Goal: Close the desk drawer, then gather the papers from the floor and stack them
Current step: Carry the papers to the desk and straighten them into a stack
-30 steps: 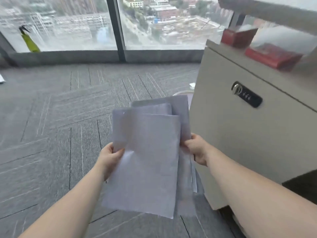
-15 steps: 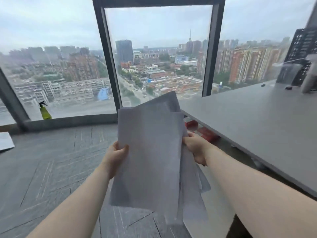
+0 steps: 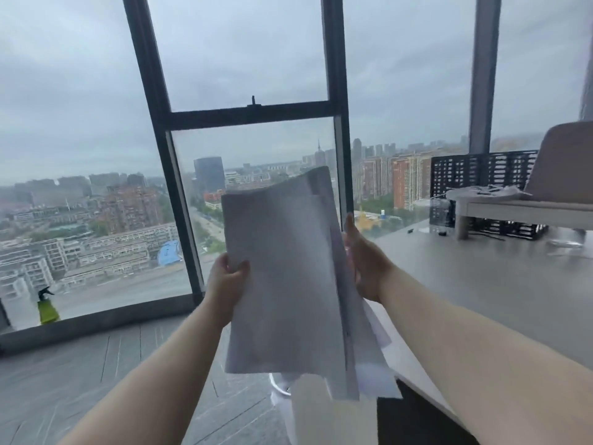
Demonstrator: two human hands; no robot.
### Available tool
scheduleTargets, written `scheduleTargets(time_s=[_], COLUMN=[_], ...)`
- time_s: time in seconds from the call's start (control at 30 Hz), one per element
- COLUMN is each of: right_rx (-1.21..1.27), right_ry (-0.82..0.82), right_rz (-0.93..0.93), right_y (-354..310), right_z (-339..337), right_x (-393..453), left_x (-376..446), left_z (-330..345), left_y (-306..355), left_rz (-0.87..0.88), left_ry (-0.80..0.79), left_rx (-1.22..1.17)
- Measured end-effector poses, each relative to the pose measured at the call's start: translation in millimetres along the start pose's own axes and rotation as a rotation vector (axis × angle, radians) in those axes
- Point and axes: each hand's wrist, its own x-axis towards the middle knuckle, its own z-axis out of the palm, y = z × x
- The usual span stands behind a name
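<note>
Several loose white paper sheets (image 3: pixel 285 277), unevenly bunched and fanning out at the lower right, are being held upright in mid-air before a tall dark-framed window (image 3: pixel 179 194). Left hand (image 3: pixel 226 284) is pinching the bundle's left edge, thumb lying across the front sheet. Right hand (image 3: pixel 364 268) is bracing the right edge, fingers extended and mostly hidden behind the paper. Right of the sheets, a grey flat desk top (image 3: pixel 475 284) is carrying a black perforated organiser (image 3: pixel 481 175) at its far end. At far left, a lime-green spray bottle (image 3: pixel 47 308) is standing on the window sill.
</note>
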Motion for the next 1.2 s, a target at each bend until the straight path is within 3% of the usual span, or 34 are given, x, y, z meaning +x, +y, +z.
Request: scheduleTargets(time_s=[0.1, 0.17, 0.37, 0.5, 0.6, 0.7, 0.9, 1.03, 1.2], right_rx=[-0.021, -0.196, -0.148, -0.120, -0.125, -0.107, -0.070, -0.077, -0.061], right_ry=[-0.042, 0.006, 0.328, 0.449, 0.491, 0.510, 0.542, 0.530, 0.500], right_rz=[-0.033, -0.099, -0.236, -0.324, -0.376, -0.425, -0.467, -0.441, -0.247], right_y=[-34, -49, -67, -87, -107, -124, -131, -116, -101], right_z=[-33, -56, -136, -171, -192, -210, -239, -250, -263], right_x=[-29, -48, -74, -90, -101, -116, -133, -138, -140], left_x=[-3, -7, -27, -37, -44, -52, -53, -61, -63], left_z=[44, 74, 164, 209, 234, 253, 282, 295, 303], left_y=[26, 42, 86, 107, 124, 139, 139, 126, 103], left_rz=[0.038, 0.078, 0.256, 0.278, 0.221, 0.201, 0.168, 0.091, -0.009], left_ry=[0.003, -0.020, -0.069, -0.113, -0.157, -0.311, -0.518, -0.520, -0.512], left_rx=[0.018, 0.016, -0.081, -0.140, -0.283, -0.482, -0.535, -0.574, -0.605])
